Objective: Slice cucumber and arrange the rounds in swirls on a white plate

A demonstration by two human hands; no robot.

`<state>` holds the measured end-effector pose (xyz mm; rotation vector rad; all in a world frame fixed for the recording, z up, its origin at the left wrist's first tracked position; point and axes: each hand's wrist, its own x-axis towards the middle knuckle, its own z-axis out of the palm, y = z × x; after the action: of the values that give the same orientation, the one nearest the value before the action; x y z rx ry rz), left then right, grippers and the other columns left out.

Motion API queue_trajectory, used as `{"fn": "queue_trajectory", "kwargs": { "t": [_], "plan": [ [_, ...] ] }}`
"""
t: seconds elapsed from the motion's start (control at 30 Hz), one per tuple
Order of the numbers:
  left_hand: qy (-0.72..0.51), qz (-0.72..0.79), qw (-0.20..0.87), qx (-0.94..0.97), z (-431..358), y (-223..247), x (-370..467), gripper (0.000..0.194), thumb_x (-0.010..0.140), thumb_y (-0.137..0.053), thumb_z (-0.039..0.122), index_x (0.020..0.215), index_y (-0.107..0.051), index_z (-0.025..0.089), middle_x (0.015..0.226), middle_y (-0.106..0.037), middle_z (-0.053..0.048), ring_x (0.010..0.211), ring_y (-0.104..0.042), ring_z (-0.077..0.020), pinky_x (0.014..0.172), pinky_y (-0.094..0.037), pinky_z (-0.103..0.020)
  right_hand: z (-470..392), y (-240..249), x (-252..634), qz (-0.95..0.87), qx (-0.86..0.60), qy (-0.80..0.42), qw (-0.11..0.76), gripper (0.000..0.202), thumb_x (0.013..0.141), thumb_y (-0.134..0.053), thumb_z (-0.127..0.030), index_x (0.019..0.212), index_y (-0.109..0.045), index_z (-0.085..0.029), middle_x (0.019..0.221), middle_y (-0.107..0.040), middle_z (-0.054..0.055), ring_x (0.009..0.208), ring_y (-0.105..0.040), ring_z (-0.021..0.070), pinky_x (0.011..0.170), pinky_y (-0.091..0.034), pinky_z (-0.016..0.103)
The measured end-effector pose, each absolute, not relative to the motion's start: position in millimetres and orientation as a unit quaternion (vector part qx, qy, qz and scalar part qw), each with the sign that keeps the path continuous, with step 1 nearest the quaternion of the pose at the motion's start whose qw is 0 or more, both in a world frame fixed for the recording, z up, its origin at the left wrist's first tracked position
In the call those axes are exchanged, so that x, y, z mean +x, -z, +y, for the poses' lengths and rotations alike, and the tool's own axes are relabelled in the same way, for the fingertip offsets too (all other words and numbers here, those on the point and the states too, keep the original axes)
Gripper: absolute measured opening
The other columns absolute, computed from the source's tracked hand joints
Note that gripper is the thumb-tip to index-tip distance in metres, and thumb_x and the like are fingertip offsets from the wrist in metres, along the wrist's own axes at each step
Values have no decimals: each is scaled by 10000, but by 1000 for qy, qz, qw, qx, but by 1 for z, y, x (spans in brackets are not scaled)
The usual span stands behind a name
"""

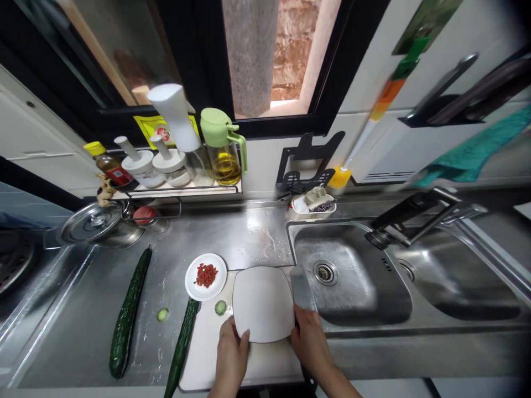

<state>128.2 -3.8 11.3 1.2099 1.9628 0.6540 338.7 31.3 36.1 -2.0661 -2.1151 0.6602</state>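
A white rounded-square plate is above the white cutting board. My left hand pinches its lower left edge, thumb on top. On the opposite side, my right hand is closed around a knife, its fingers against the plate's right edge. The knife's broad grey blade points away from me, blurred. Left of the plate lie a cucumber end and a small white dish of chopped red pieces. One cucumber lies along the board's left edge.
Another cucumber and a cut cucumber end lie on the steel counter to the left. A double sink with a black faucet is on the right. An oil jug and seasoning jars stand on a rack behind.
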Motion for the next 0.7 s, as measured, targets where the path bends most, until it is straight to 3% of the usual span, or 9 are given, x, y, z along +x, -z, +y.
{"fn": "queue_trajectory", "kwargs": {
  "t": [0.47, 0.7],
  "plan": [
    [-256, 756, 389, 460, -2, -12, 127, 319, 773, -510, 329, 1022, -546, 133, 960, -629, -130, 911, -599, -247, 828, -447, -354, 26, -34, 331, -692, -695, -197, -5, 527, 718, -409, -62, 1228, -541, -87, 1040, -627, 132, 1001, -492, 281, 822, -397, 350],
    [-222, 757, 386, 478, -1, -12, 121, 256, 761, -547, 402, 866, -572, 170, 743, -587, -45, 688, -560, -187, 676, -445, -296, 22, -34, 321, -687, -712, -146, 11, 504, 754, -528, -163, 1258, -510, -153, 1167, -549, 152, 1071, -448, 325, 784, -415, 400]
  ]
}}
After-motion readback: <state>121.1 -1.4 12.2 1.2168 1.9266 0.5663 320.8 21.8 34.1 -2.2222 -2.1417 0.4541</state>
